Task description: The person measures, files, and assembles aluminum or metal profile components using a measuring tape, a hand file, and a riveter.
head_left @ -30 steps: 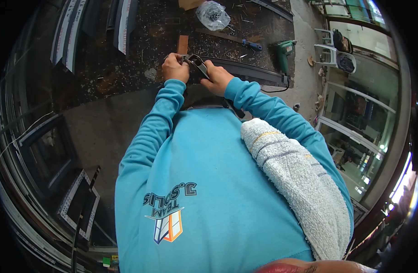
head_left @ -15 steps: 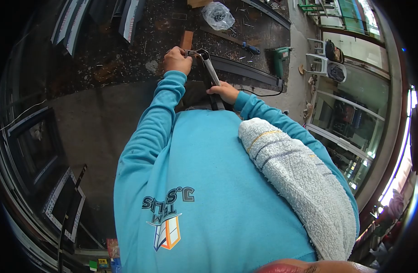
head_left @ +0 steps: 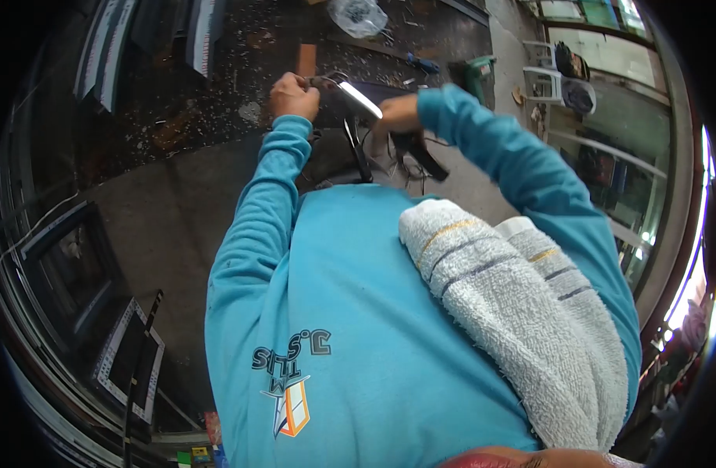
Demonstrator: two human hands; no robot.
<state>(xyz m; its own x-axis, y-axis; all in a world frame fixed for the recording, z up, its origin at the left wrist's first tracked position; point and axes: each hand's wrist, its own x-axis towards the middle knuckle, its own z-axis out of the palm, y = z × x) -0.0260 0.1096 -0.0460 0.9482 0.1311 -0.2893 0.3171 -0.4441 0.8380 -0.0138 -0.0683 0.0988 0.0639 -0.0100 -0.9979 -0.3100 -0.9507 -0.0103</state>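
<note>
My left hand is closed around the upper end of a bent metal piece at the edge of the dark workbench. From there a shiny metal strip slants toward my right hand, which is smeared by motion at the strip's lower end. I cannot tell whether its fingers grip anything. A black bar reaches from below the strip toward my waist. Under my right wrist hangs a dark, blurred long piece beside thin cords. A reddish-brown block lies just beyond my left hand.
On the bench are a clear plastic bag, a blue-handled screwdriver and a green tool. Film-covered profiles lie at the upper left. Dark frames stand left; white chairs stand right. A towel hangs over my shoulder.
My right hand has moved up and right, its forearm raised and blurred. The strip's lower end has swung up, apart from the black bar. My left hand stays closed on the upper end.
</note>
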